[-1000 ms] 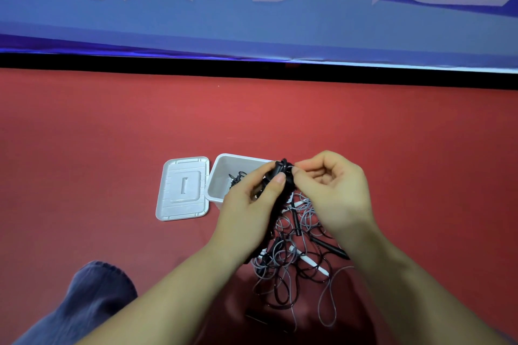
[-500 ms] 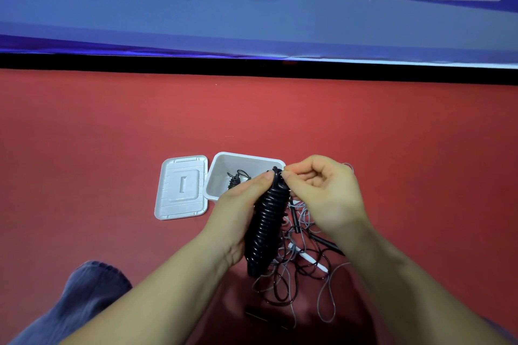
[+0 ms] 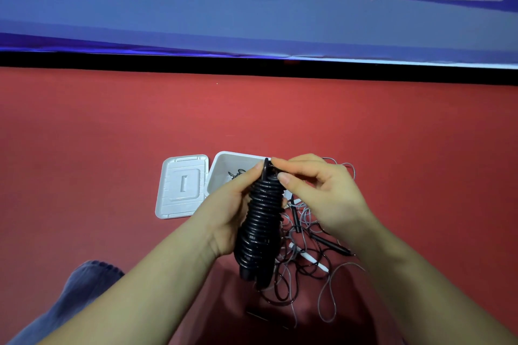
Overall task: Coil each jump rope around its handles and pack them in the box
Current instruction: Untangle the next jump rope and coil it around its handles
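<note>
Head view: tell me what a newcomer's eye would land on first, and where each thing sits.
First, the tightly coiled black jump rope at centre, held upright by the left hand while the right hand pinches its top end. Just behind sit the open white box and its lid, lying flat on the red floor to the box's left. Under the hands lies a tangle of loose grey and black ropes.

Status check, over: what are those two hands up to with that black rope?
Left hand grips coiled black rope. Right hand pinches its top end. Open box just behind, lid beside it. Loose ropes tangled underneath.
</note>
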`<state>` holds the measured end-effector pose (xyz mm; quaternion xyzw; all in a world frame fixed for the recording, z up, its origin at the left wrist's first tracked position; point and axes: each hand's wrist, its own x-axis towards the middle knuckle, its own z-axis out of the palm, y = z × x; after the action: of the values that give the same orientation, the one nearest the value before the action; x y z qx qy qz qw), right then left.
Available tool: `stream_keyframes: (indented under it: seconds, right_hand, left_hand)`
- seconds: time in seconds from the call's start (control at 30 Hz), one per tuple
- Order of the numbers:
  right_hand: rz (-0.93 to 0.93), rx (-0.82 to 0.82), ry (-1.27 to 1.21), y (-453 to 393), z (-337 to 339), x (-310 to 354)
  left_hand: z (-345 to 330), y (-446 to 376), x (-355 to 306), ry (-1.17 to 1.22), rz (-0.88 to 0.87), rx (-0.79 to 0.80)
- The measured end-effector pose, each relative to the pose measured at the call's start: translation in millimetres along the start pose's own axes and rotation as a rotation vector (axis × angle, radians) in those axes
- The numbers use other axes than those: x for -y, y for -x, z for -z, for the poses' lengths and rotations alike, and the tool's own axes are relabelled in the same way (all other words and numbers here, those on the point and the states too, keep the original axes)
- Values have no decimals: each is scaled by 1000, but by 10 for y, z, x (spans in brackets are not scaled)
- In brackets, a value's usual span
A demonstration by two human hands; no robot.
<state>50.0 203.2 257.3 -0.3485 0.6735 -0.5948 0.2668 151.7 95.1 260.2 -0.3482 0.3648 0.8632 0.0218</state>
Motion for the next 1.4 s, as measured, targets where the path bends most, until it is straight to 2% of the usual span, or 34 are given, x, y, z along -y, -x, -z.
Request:
stream_keyframes:
  seconds: [0.17, 0.3, 0.53, 0.97, 1.27, 1.4]
  right_hand:
    - [-95, -80, -134, -10, 8, 40]
    - [-99, -127, -110, -19, 17, 24]
    - [-180, -60, -152, -29, 36, -24]
    - [-236, 68, 125, -50, 180, 34]
    - [-155, -148, 295, 15, -19, -64]
    - [-178, -136, 253, 1, -8, -55]
  left_hand:
    - [5, -24, 14, -12, 10, 3]
    - [-9, -23, 45, -20, 32, 9]
    - [-4, -18, 68, -51, 9, 24]
    - [21, -48, 66, -116, 112, -12]
    - [2, -37, 77, -99, 51, -54]
    - [-6, -27, 88, -119, 6, -33]
